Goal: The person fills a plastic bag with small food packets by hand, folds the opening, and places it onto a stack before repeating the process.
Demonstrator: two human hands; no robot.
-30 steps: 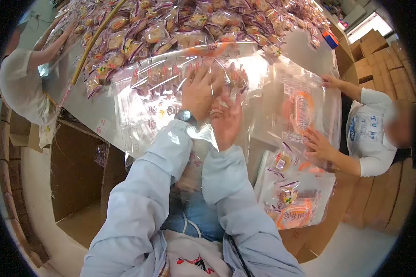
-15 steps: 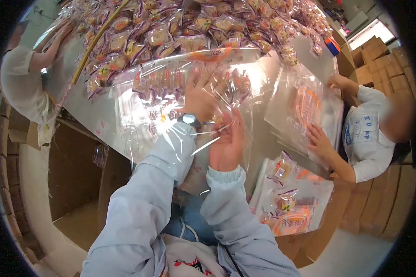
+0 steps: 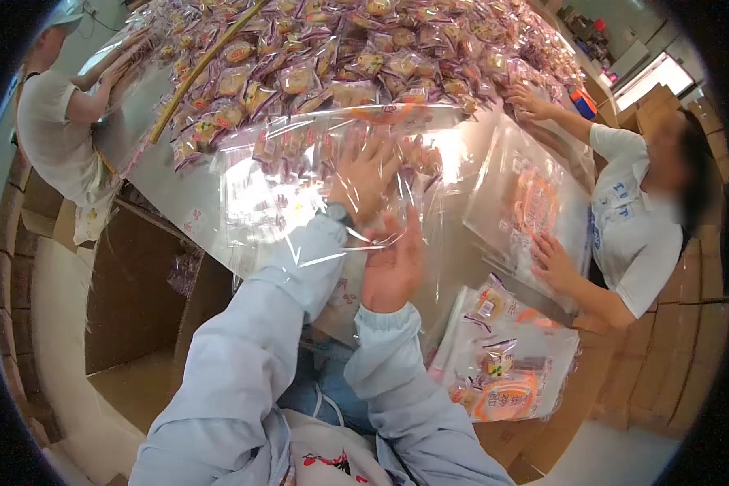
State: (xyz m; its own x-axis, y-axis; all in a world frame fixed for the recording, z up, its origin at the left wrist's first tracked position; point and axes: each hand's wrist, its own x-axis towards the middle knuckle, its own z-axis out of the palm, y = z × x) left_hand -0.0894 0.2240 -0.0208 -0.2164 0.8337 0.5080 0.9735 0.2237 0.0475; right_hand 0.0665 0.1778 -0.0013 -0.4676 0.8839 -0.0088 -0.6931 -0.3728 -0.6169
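A clear plastic bag (image 3: 259,212) with orange print lies on the table before me, a row of small wrapped snack packets (image 3: 300,147) inside its far end. My left hand (image 3: 366,180), wearing a watch, reaches into the bag under the shiny film. Its fingers are spread against the packets. My right hand (image 3: 393,267) is beside it at the near side of the bag, palm turned inward and fingers stretched up along the creased film. Glare and folds partly hide its fingertips.
Loose snack packets (image 3: 364,65) are heaped across the back of the table, with a yellow rod (image 3: 206,69) at left. Flat bags (image 3: 535,202) lie at right by a co-worker (image 3: 636,219). More bags (image 3: 506,393) with packets lie nearer. Another person (image 3: 61,130) works at left above an open carton (image 3: 138,300).
My left hand stays inside the bag, and my right hand's fingers have straightened somewhat. The right co-worker has reached one hand toward the heap. My view has shifted slightly.
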